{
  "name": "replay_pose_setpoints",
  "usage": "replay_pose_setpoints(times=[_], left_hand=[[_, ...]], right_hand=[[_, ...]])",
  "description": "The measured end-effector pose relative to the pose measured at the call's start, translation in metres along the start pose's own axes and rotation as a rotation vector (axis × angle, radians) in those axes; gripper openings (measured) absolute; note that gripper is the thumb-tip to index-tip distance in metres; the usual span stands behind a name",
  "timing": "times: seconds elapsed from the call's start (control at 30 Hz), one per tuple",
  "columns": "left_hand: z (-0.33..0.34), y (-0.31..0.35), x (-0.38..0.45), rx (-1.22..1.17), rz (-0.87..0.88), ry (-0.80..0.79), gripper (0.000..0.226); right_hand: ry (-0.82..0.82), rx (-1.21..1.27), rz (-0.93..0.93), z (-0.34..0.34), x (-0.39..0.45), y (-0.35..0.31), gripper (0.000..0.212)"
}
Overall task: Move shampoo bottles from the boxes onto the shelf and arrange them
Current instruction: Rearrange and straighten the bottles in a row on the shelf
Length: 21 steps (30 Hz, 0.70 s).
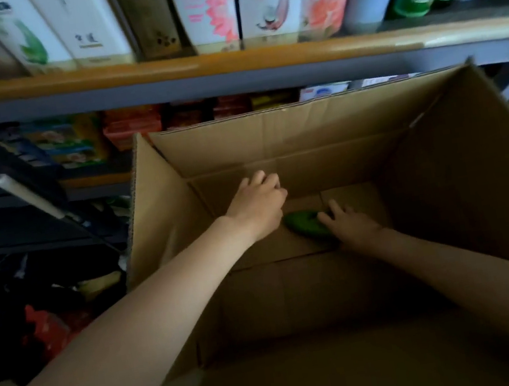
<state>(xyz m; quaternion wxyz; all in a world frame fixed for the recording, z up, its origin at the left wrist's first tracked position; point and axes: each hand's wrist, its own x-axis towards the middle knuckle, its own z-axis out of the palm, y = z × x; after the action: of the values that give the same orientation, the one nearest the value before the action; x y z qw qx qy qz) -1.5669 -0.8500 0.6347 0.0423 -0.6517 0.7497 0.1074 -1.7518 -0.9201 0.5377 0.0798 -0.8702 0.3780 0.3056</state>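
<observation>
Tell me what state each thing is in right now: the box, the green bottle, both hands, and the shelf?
Cardboard box: open, flaps up, nearly empty.
Green bottle: lying on its side on the box bottom.
Left hand: inside the box, fingers curled, holding nothing visible.
Right hand: reaching onto the green bottle, grip unclear.
Shelf: stocked with upright bottles and cartons.

The green bottle [305,225] lies half hidden under the right hand [349,222], its shape unclear in the box's shadow. Left hand [257,207] fingertips curl out of sight. Shelf bottles [207,6] blur, tops cut off.
</observation>
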Motion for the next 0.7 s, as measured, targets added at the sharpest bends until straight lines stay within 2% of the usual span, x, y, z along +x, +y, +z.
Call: replay_pose_setpoints(times=[0.1,0.17,0.33,0.43,0.53,0.6,0.7], left_hand=[[-0.011,0.02,0.01,0.095,0.045,0.11,0.036],[-0.024,0.023,0.015,0.122,0.026,0.245,0.039],[-0.058,0.016,0.02,0.216,0.102,0.608,0.034],[-0.08,0.014,0.022,0.143,0.01,0.766,0.036],[-0.1,0.004,0.021,0.089,-0.075,0.849,0.033],[-0.111,-0.003,0.019,0.049,-0.158,0.872,0.031],[-0.122,-0.009,0.017,-0.1,-0.306,0.886,0.028]], right_hand=[[0.129,-0.008,0.007,-0.025,-0.006,0.008,0.074],[0.253,-0.018,-0.018,-0.045,-0.016,0.017,0.072],[0.491,-0.069,-0.174,-0.093,-0.051,0.034,0.067],[0.655,-0.119,-0.283,-0.123,-0.07,0.043,0.066],[0.88,-0.086,-0.338,-0.154,-0.087,0.053,0.066],[1.005,-0.069,-0.329,-0.173,-0.099,0.055,0.065],[1.1,-0.029,-0.266,-0.196,-0.107,0.054,0.065]])
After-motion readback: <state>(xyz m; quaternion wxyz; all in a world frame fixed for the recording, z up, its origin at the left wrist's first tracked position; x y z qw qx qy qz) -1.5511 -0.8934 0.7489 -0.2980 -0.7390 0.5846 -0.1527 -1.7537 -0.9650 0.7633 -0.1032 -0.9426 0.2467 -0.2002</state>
